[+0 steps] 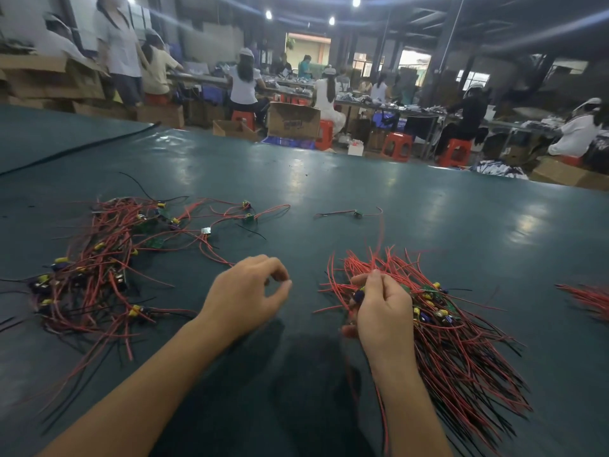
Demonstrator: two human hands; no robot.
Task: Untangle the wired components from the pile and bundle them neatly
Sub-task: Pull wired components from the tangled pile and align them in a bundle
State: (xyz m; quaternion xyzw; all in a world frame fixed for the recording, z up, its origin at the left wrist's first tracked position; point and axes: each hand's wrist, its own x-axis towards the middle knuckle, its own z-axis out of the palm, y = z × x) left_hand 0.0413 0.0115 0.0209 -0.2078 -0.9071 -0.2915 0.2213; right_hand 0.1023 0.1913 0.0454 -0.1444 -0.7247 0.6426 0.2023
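A tangled pile [99, 268] of red and black wires with small green boards and yellow parts lies on the left of the green table [329, 199]. On the right lies an aligned bundle [454, 324] of the same wired components. My right hand [382, 311] grips one component at the bundle's near-left side, and its red wire runs up from my fingertips. My left hand [247, 295] hovers between pile and bundle with fingers loosely curled and nothing in it.
A single wired component [357, 213] lies apart at mid-table. Several loose ones [247, 212] trail off the pile's far right. More red wires [590, 300] show at the right edge. A black cable [75, 148] crosses the far left. Seated workers, boxes and red stools fill the background.
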